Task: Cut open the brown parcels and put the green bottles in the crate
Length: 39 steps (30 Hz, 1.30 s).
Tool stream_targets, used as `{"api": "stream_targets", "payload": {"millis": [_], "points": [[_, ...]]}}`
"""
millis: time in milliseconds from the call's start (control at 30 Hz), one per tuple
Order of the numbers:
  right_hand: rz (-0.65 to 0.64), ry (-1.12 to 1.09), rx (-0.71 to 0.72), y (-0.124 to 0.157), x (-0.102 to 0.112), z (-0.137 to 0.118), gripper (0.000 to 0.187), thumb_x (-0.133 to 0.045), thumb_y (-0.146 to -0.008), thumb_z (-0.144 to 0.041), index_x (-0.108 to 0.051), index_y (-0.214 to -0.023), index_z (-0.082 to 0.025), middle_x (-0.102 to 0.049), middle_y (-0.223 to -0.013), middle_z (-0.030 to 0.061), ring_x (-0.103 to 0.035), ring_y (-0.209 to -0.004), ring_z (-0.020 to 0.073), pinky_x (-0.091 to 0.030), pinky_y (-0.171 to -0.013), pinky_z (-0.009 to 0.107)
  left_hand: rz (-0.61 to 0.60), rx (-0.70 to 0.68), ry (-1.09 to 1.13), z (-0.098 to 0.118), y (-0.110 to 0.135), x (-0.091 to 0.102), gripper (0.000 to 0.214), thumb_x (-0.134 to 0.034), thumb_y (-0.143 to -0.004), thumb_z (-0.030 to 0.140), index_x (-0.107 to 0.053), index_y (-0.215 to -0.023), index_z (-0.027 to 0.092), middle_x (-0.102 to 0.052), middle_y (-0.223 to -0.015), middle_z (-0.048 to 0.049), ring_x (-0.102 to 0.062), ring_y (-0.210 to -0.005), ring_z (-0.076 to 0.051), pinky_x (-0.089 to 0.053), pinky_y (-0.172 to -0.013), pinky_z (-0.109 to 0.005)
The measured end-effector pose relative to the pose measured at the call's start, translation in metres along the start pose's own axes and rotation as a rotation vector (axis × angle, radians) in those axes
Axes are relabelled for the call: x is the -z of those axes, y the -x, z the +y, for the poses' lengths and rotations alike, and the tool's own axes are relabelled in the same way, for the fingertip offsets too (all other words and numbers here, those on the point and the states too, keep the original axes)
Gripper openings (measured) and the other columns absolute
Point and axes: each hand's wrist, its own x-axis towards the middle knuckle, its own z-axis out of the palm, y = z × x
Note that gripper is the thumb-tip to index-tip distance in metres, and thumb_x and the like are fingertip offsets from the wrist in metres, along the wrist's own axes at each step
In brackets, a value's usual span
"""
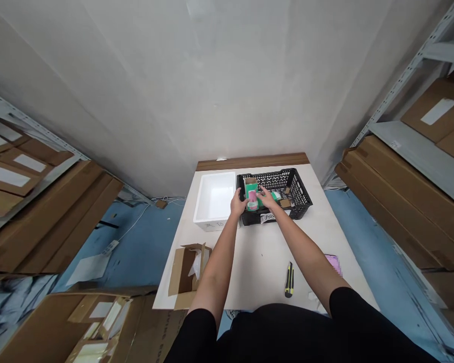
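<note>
A small green box with a pink panel (252,197) stands on end at the left side of the black plastic crate (303,187). My left hand (238,204) grips its left side, thumb toward the front face. From the right, the fingers of my right hand (267,197) close on the other edge of the box. Inside the crate, behind and beside my right hand, lie another green and white packet (276,195) and small brown cardboard pieces (285,203). A white label with dark writing hangs on the crate's front wall.
A white foam bin (212,222) stands left of the crate on the white table (249,267). An opened cardboard box (181,272) sits at the table's left front. A yellow-black utility knife (289,280) and a pink item (333,262) lie at right. Shelves with cartons (401,201) flank both sides.
</note>
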Motion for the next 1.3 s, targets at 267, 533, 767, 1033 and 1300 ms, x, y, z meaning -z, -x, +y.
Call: {"api": "stream_targets", "payload": {"millis": [267, 533, 767, 1033, 1300], "points": [[0.012, 0.025, 0.188, 0.029, -0.028, 0.013, 0.066, -0.074, -0.085, -0.044, -0.064, -0.148, -0.026, -0.062, -0.151, 0.0135, -0.059, -0.139, 0.0340, -0.053, -0.112, 0.048, 0.038, -0.098, -0.058, -0.023, 0.035, 0.062, 0.064, -0.070, -0.089, 0.023, -0.057, -0.151, 0.029, -0.060, -0.153, -0.0122, -0.066, -0.126, -0.029, -0.060, -0.098, -0.043], [-0.148, 0.129, 0.342, 0.135, -0.143, 0.002, 0.060, -0.068, -0.090, -0.037, -0.063, -0.149, -0.029, -0.057, -0.156, 0.0096, -0.055, -0.139, 0.0317, -0.054, -0.110, 0.048, 0.073, -0.146, -0.059, -0.070, 0.121, 0.155, 0.058, -0.063, -0.092, 0.020, -0.061, -0.149, 0.030, -0.060, -0.154, -0.0093, -0.062, -0.131, -0.027, -0.060, -0.101, -0.041], [-0.323, 0.217, 0.308, 0.231, -0.274, 0.034, 0.060, -0.066, -0.092, -0.032, -0.062, -0.151, -0.030, -0.059, -0.153, 0.0095, -0.058, -0.135, 0.0289, -0.057, -0.104, 0.044, 0.075, -0.090, -0.128, -0.169, 0.205, 0.253, 0.059, -0.067, -0.087, 0.017, -0.064, -0.145, 0.024, -0.064, -0.150, -0.0114, -0.061, -0.137, -0.028, -0.054, -0.113, -0.045], [-0.595, 0.830, 0.048, 0.312, -0.303, 0.113, 0.073, -0.087, -0.080, -0.026, -0.064, -0.149, -0.022, -0.051, -0.162, 0.0177, -0.046, -0.152, 0.0372, -0.042, -0.123, 0.050, -0.407, 0.221, -0.352, -0.271, 0.309, 0.280, 0.086, -0.098, -0.062, 0.026, -0.067, -0.142, 0.022, -0.035, -0.175, -0.0167, -0.033, -0.162, -0.040, -0.041, -0.126, -0.047], [-0.489, 1.004, 0.060, 0.365, -0.271, 0.181, 0.004, -0.075, -0.092, -0.020, -0.077, -0.095, -0.020, -0.014, -0.183, 0.0030, -0.015, -0.168, 0.0351, -0.048, -0.119, 0.051, -0.304, 0.388, -0.430, -0.294, 0.361, 0.225, 0.031, -0.068, -0.096, 0.016, -0.078, -0.124, 0.026, -0.036, -0.176, -0.0065, -0.071, -0.129, -0.029, -0.053, -0.114, -0.039]]}}
